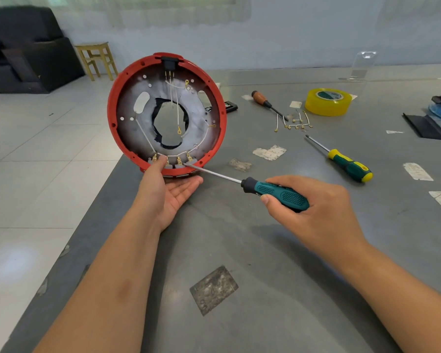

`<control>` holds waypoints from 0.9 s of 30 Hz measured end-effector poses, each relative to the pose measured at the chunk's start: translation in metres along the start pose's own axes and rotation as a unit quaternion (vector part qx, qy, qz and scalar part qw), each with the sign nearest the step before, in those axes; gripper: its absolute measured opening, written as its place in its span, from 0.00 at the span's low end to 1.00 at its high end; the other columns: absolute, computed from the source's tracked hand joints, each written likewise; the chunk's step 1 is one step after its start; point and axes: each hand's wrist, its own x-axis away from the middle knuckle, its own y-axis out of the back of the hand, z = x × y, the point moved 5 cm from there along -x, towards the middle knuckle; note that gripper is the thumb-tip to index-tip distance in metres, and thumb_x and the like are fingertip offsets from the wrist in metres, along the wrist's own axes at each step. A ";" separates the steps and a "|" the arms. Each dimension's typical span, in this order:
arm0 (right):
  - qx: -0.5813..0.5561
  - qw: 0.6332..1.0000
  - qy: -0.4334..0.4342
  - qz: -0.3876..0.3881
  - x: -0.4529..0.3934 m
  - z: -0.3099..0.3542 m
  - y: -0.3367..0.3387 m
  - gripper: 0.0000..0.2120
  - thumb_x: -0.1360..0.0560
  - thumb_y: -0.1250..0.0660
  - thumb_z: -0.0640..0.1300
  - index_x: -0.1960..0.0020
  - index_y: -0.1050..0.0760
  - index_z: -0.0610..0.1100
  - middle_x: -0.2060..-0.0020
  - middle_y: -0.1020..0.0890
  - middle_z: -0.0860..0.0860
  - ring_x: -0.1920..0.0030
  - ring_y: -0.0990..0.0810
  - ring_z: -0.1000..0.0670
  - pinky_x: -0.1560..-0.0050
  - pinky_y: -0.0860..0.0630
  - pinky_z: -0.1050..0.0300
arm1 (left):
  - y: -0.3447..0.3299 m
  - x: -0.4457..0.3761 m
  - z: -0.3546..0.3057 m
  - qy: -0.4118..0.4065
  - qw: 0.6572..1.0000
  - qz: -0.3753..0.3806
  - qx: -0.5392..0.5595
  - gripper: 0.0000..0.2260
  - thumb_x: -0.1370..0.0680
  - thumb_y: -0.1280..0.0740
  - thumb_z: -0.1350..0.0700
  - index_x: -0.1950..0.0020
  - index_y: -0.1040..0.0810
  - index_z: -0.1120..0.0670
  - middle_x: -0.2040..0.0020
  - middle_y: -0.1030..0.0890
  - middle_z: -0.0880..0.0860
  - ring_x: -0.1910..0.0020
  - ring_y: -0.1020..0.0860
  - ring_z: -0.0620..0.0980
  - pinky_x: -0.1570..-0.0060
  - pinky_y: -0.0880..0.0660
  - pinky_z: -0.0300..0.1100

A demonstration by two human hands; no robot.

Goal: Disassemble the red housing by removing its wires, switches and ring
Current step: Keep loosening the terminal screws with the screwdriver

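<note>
The round red housing (113, 108) stands on its edge near the table's left side, its open inside facing me. White wires (144, 133) with brass terminals run round its grey inner ring to switch contacts (180, 160) at the bottom. A black socket (169, 62) sits at the top. My left hand (167, 189) cups the housing's lower rim from below, thumb pressed inside by the contacts. My right hand (313, 210) grips a teal-handled screwdriver (278, 193). Its tip touches the rightmost bottom contacts.
On the grey table (239, 250): several loose removed wires (293, 122), a brown-handled screwdriver (261, 98), a green-and-yellow screwdriver (349, 166), a yellow tape roll (327, 101), a small black box (229, 107), a black strip (425, 127). The table's left edge drops to a tiled floor.
</note>
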 end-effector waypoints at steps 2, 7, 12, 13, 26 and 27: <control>0.003 1.000 -0.002 -0.002 -0.001 -0.001 0.001 0.11 0.26 0.25 0.50 0.45 0.15 0.50 0.57 0.15 0.59 0.56 0.18 0.55 0.58 0.23 0.62 | 0.002 0.001 -0.003 0.009 0.999 -0.007 -0.030 0.19 0.14 0.37 0.47 0.33 0.22 0.61 0.51 0.12 0.64 0.54 0.12 0.60 0.64 0.16 0.43; 0.017 1.000 -0.002 0.004 0.000 0.000 0.001 0.10 0.26 0.25 0.51 0.45 0.15 0.51 0.58 0.16 0.59 0.58 0.18 0.55 0.59 0.23 0.61 | 0.003 0.003 -0.008 0.039 0.998 -0.009 -0.056 0.17 0.15 0.36 0.52 0.32 0.22 0.62 0.51 0.13 0.64 0.56 0.11 0.58 0.65 0.16 0.41; 0.029 1.000 -0.002 -0.005 -0.001 -0.001 0.002 0.11 0.26 0.26 0.52 0.46 0.15 0.51 0.58 0.16 0.58 0.58 0.19 0.55 0.58 0.23 0.62 | -0.003 0.002 -0.007 0.070 0.995 0.012 -0.067 0.14 0.14 0.37 0.54 0.38 0.20 0.64 0.49 0.13 0.64 0.54 0.11 0.58 0.64 0.16 0.41; 0.029 1.000 -0.003 -0.007 -0.001 -0.001 0.002 0.11 0.26 0.26 0.52 0.46 0.15 0.50 0.58 0.16 0.58 0.58 0.19 0.55 0.58 0.23 0.62 | -0.004 0.001 -0.008 0.074 0.995 0.016 -0.070 0.14 0.13 0.37 0.54 0.38 0.20 0.63 0.48 0.13 0.64 0.54 0.11 0.58 0.63 0.15 0.41; 0.033 0.999 -0.027 0.000 0.000 -0.007 -0.001 0.19 0.28 0.27 0.60 0.39 0.22 0.57 0.59 0.21 0.64 0.55 0.21 0.63 0.59 0.26 0.73 | 0.009 -0.013 -0.002 0.083 0.994 0.035 -0.058 0.18 0.15 0.33 0.54 0.32 0.24 0.66 0.47 0.14 0.67 0.52 0.12 0.61 0.64 0.16 0.43; 0.024 0.999 -0.034 -0.005 0.000 -0.009 -0.001 0.20 0.28 0.27 0.61 0.39 0.23 0.58 0.59 0.20 0.63 0.54 0.21 0.62 0.59 0.25 0.72 | 0.009 -0.014 -0.002 0.078 0.995 0.031 -0.054 0.17 0.15 0.32 0.55 0.32 0.24 0.65 0.48 0.14 0.67 0.52 0.12 0.61 0.64 0.16 0.44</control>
